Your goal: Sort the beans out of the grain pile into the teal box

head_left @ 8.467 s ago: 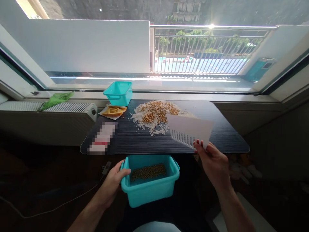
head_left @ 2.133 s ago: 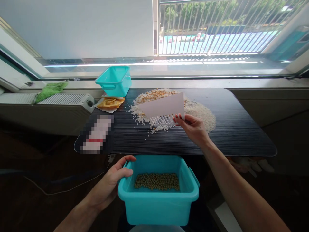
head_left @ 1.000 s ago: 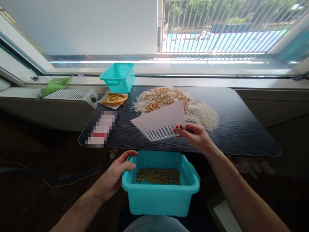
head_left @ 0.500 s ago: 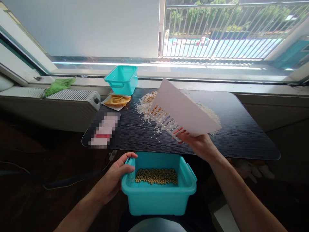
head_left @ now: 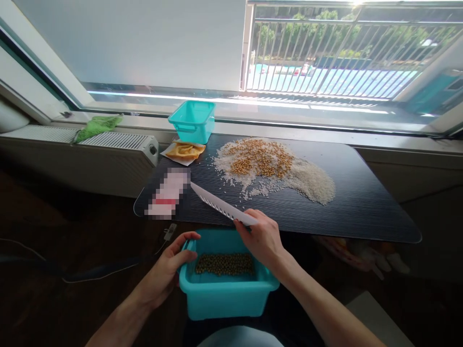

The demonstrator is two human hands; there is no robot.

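My left hand (head_left: 170,267) grips the left rim of a teal plastic bin (head_left: 224,296) held below the table's near edge; soybeans (head_left: 224,263) cover its bottom. My right hand (head_left: 262,238) pinches a white slotted card (head_left: 220,206), now seen almost edge-on, tilted down to the right over the bin. On the black ribbed table (head_left: 347,212) lies a pile of soybeans mixed with white rice (head_left: 267,164), with plain rice spread to its right.
A second, empty teal bin (head_left: 192,120) stands at the table's far left corner by a yellow packet (head_left: 184,151). A blurred white-and-red item (head_left: 167,193) lies at the left edge. A radiator (head_left: 108,142) with a green cloth (head_left: 97,126) is further left. The window sill runs behind.
My right hand has brought the slotted card from above the pile back and down to the bin, turning it nearly flat. The left hand keeps hold of the bin.
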